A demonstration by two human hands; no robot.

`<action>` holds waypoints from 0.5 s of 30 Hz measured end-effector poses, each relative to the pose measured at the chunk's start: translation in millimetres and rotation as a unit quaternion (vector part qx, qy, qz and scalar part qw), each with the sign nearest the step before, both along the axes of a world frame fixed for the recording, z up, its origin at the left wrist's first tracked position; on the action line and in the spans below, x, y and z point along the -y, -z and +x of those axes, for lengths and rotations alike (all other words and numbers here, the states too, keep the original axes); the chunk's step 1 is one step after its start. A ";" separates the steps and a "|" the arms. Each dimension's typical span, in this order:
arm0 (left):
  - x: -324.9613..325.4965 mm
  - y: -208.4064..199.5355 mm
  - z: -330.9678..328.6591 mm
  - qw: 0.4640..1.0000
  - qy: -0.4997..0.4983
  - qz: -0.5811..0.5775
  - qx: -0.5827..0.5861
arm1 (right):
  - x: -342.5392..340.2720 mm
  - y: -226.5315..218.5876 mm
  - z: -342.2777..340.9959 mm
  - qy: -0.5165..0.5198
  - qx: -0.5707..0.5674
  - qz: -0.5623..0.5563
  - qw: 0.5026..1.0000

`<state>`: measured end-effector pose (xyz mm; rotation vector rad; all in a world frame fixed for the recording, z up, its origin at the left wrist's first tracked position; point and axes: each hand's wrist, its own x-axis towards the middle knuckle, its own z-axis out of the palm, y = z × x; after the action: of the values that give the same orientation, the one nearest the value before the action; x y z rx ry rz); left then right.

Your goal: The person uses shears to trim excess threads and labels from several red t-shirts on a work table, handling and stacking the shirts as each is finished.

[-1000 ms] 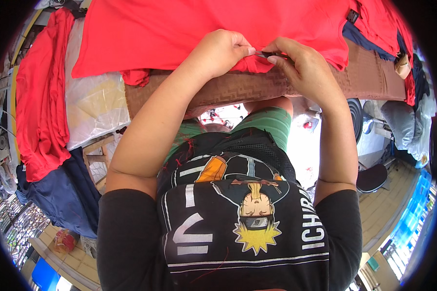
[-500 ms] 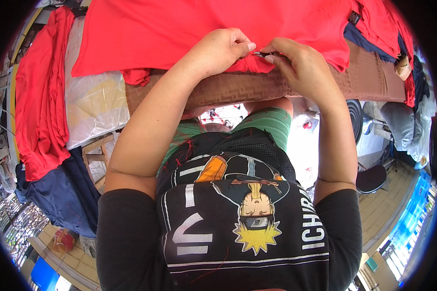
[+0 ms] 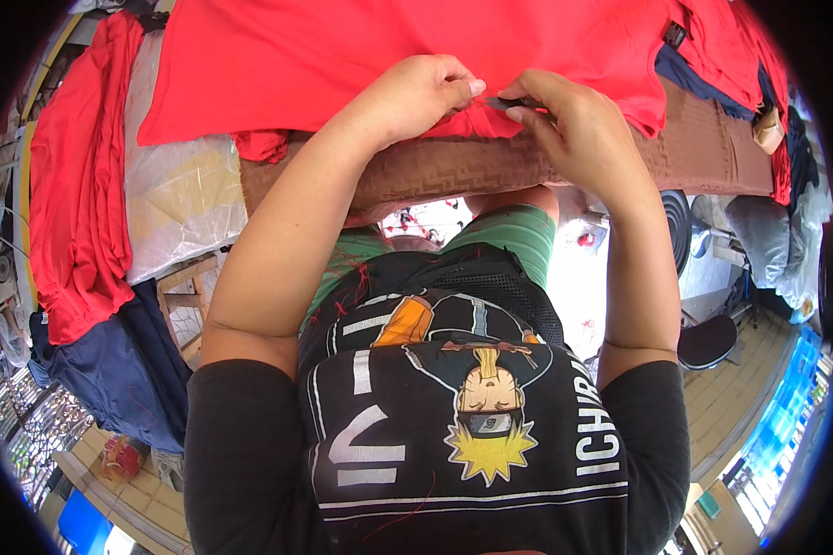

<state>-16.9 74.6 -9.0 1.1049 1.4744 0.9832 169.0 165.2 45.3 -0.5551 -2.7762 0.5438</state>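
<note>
A red garment lies spread over the padded brown surface in front of me. My left hand is closed in a pinch at the garment's near edge, thumb against forefinger. What exactly sits between those fingertips, cloth or a thread, is too small to make out. Just to its right, my right hand is closed around small dark thread snips. The snips' tips point left toward the left fingertips, a short gap away, over a bunched fold of the red cloth.
The brown cloth-covered surface runs across in front of my lap. At left, red cloth and navy cloth hang beside a plastic-wrapped stack. More red garments lie at far right, near a dark round stool seat.
The left fingertips have drawn very slightly left, and the snips have turned a little in the right hand. The garment looks the same.
</note>
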 end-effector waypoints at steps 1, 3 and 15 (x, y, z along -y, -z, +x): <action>0.0 -0.1 0.1 1.000 -0.002 -0.004 0.002 | 1.4 -0.2 0.1 -0.002 -0.011 0.001 1.000; 0.1 -0.2 0.5 1.000 -0.006 -0.012 0.006 | 3.4 2.3 -0.6 0.001 -0.005 -0.001 1.000; 2.3 -2.1 -0.1 0.999 -0.011 -0.028 0.042 | 3.2 -0.9 1.5 0.000 0.013 0.011 1.000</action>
<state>-16.9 72.3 -6.8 0.9977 1.4414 0.9866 170.5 162.0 46.1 -0.5612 -2.8026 0.5103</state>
